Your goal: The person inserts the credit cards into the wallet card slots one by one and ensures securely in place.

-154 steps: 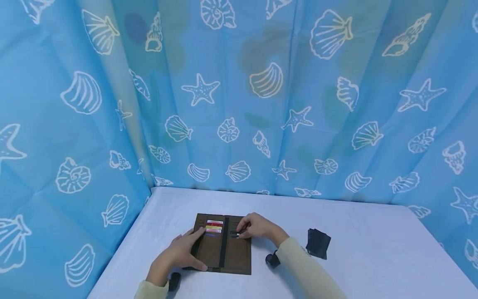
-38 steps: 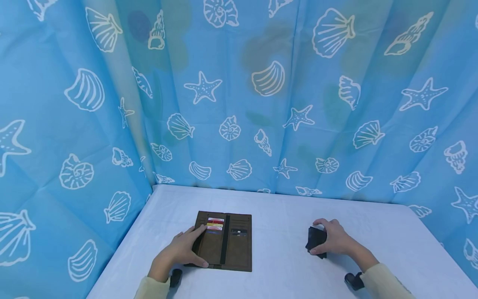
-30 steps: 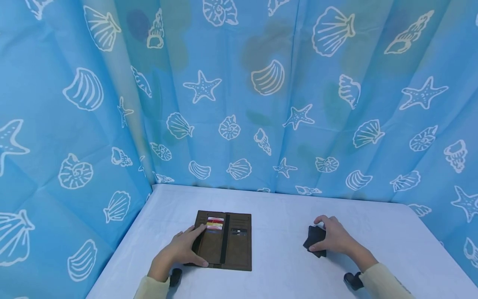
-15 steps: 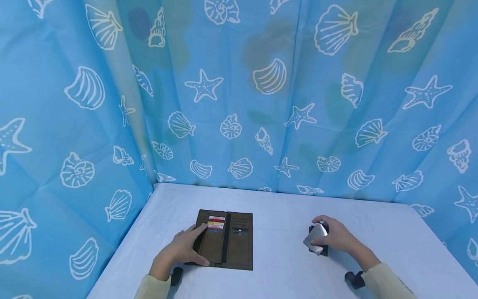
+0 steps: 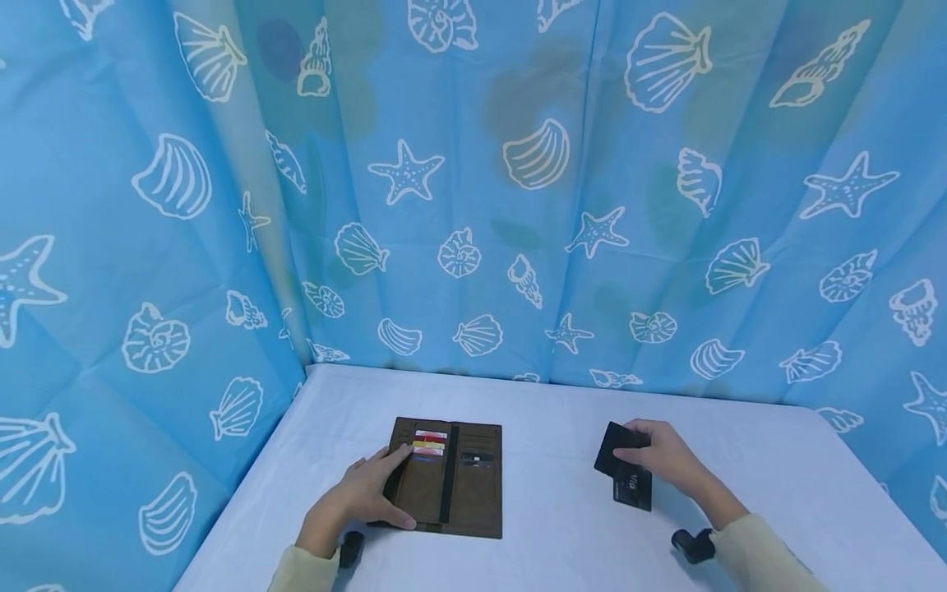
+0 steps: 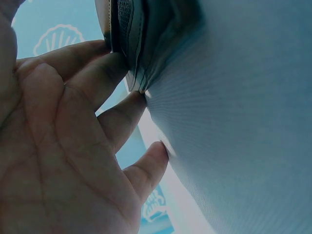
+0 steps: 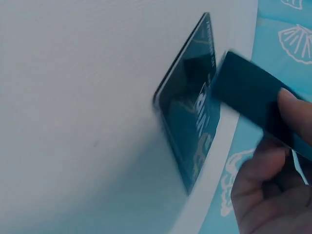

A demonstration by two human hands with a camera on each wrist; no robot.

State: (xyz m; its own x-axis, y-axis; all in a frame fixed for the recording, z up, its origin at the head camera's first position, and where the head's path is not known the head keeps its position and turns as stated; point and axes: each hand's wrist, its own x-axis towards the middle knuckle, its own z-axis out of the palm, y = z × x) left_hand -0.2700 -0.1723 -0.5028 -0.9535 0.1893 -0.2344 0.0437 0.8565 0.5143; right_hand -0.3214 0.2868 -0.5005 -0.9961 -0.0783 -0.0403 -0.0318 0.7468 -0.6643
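Observation:
A brown wallet lies spread flat on the white table, with colourful cards in its left slots and a dark card in a right slot. My left hand rests on the wallet's left side, fingers spread and nearly straight, thumb at the lower edge. In the left wrist view its fingertips touch the wallet's layered edge. To the right, my right hand pinches a plain black card between thumb and fingers. Below it lies a dark card stack, its top card lettered "VIP".
A white cloth covers the table. Blue curtains with white shell and starfish prints stand behind and at the sides. Black wrist devices sit by the cream sleeves.
My right hand has gone from the wallet's right slots to the card stack, then tilted a card, flashing silver, and shifted it up-left, uncovering the "VIP" card. The left hand stays put.

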